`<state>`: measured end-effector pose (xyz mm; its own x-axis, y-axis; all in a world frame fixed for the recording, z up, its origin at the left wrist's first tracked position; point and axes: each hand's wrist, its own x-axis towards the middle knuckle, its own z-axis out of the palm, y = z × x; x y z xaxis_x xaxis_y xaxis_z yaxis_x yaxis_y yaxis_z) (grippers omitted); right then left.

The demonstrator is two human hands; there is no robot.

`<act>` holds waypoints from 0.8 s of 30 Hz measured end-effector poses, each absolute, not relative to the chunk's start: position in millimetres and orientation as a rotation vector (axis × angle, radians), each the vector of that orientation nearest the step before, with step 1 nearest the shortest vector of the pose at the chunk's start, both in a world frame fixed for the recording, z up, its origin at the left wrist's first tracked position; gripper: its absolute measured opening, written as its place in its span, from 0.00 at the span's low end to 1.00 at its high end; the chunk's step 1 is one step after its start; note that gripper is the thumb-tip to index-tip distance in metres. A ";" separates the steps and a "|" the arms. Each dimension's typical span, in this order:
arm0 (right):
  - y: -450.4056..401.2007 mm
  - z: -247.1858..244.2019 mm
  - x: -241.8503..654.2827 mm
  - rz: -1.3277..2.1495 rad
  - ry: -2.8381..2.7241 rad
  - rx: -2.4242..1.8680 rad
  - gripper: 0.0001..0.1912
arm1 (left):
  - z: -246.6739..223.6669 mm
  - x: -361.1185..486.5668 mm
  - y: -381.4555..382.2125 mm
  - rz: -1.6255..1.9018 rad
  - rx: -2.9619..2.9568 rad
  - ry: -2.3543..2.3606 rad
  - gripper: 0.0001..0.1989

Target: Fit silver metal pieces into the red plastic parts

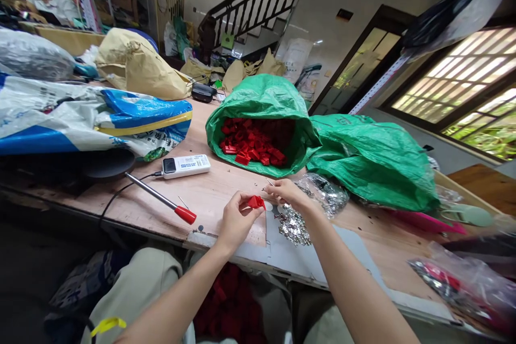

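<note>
While left hand pinches red piece, right hand grips thin item, identity unclear; silver bits near, on grey mat; green sack far.

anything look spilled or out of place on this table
Nothing clearly stands out. The small metal parts lie loose on the grey sheet beside the clear plastic bag, but heaped together, so probably not a spill.

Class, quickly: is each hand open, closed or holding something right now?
Left hand: closed, holding a red piece.
Right hand: closed on a thin object, too small to identify.
</note>
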<state>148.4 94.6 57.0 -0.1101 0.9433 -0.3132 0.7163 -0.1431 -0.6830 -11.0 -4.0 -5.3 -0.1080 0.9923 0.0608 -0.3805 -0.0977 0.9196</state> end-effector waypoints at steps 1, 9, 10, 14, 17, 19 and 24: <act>87.6 60.7 150.8 1.135 -1.803 -1.841 0.11 | -5.3 -11.0 -4.0 1.502 0.921 0.929 0.13; 36.4 52.9 152.9 1.172 -1.684 -1.690 0.14 | -4.9 -9.1 -9.1 1.493 0.968 0.870 0.13; 34.9 48.6 152.3 1.144 -1.670 -1.693 0.14 | -4.8 -8.8 -10.0 1.488 0.985 0.873 0.13; 34.1 38.0 152.0 1.068 -1.661 -1.669 0.13 | -4.8 -8.3 -12.1 1.469 1.046 0.905 0.13; 30.9 37.3 152.5 1.066 -1.678 -1.627 0.12 | -5.4 -7.9 -13.4 1.451 1.091 0.910 0.11; 27.3 37.6 152.8 1.096 -1.678 -1.608 0.12 | -6.6 -7.1 -14.5 1.449 1.135 0.909 0.10; 18.4 38.4 157.8 1.258 -1.618 -1.575 0.16 | -11.6 -5.3 -16.7 1.432 1.211 0.884 0.09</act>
